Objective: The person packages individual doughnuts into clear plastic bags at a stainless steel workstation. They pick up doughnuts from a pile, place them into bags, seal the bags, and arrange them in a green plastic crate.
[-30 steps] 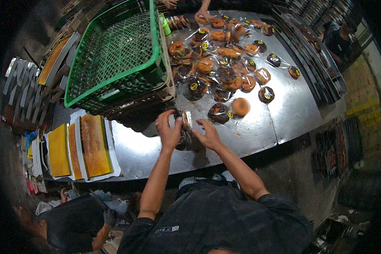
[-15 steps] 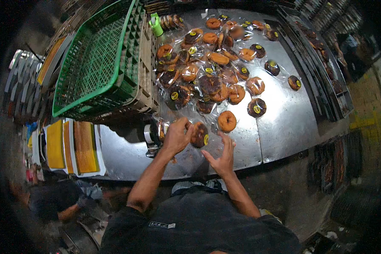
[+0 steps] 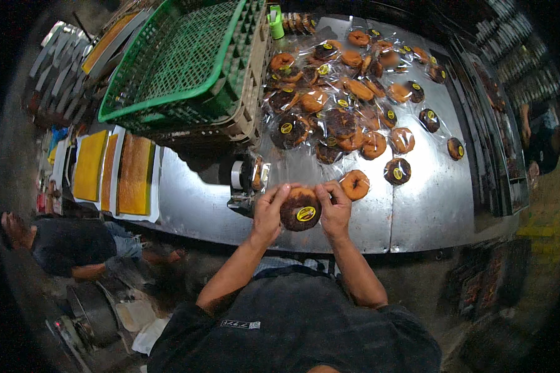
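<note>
In front of my body I hold up a chocolate-topped doughnut (image 3: 297,216) in a clear bag with a yellow oval sticker. My left hand (image 3: 268,214) pinches the upper left of the bag, and my right hand (image 3: 334,212) pinches its upper right. Just beyond my right hand lies a plain brown doughnut (image 3: 355,185). Left of my left hand stands a black device with a white roll (image 3: 237,174), perhaps a tape dispenser or bag sealer. Many bagged doughnuts (image 3: 342,123), some chocolate-topped and some plain, spread over the metal table (image 3: 426,208).
A green plastic crate (image 3: 168,65) sits on a beige crate (image 3: 255,93) at the far left. Slabs of yellow and brown cake (image 3: 134,165) lie on the table's left end. Stacked trays (image 3: 479,118) line the right side. Another person (image 3: 74,245) is at lower left.
My right hand, spread open and apart before, now pinches the bag opposite my left hand. The bagged doughnut is lifted nearer to me and its sticker faces up. The whole view has shifted.
</note>
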`<state>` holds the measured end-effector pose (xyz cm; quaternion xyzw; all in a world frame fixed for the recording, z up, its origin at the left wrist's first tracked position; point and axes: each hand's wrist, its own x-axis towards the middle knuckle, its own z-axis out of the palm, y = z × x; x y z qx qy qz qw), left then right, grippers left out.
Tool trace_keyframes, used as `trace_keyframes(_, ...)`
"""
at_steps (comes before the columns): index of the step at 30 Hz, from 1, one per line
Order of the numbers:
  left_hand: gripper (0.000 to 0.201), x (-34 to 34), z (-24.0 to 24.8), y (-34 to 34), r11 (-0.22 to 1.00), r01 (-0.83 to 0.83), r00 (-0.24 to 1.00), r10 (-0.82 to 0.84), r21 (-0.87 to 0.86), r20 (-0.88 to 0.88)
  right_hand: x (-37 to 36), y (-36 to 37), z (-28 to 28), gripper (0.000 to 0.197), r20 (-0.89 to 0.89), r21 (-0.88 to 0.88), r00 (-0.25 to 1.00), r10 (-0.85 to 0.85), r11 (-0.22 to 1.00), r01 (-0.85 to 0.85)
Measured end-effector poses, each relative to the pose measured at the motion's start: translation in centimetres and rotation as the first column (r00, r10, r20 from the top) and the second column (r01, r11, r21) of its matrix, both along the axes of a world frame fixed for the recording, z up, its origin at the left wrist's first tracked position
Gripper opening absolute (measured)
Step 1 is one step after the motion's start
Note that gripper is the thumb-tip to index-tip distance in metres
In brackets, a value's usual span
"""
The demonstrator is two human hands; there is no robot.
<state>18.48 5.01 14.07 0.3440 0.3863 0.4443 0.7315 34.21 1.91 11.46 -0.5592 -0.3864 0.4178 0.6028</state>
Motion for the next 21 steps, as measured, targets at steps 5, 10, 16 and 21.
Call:
trace_keyframes(5,0.03,-2.8,2.3,0.3,0.997,-0.066,0.995,0.062,0.049,0.074,-1.7,1.0,2.4,0.026,0.17,-0.278,0.981,0.092,0.96,-0.042)
trace_keyframes(10,0.039,-8.0,3.5,0.3,0.949,0.084,0.973,-0.013,0.303,-0.23,-9.8,-1.4,5.8,0.05,0.469,0.29,0.883,-0.037,0.95,-0.114)
trace_keyframes(16,0.031,-11.0,4.1,-1.3,0.452,-0.117,0.618,0.73,0.884,-0.291,-12.5,-2.2,6.3,0.024,-0.385,-0.136,0.883,0.268,0.93,-0.342)
trace_keyframes(21,0.023,-16.4,4.4,-1.3,0.794,0.352,0.859,-0.063,0.496,-0.509,-14.8,-2.4,5.0,0.02,-0.222,0.069,0.946,0.237,0.972,-0.227)
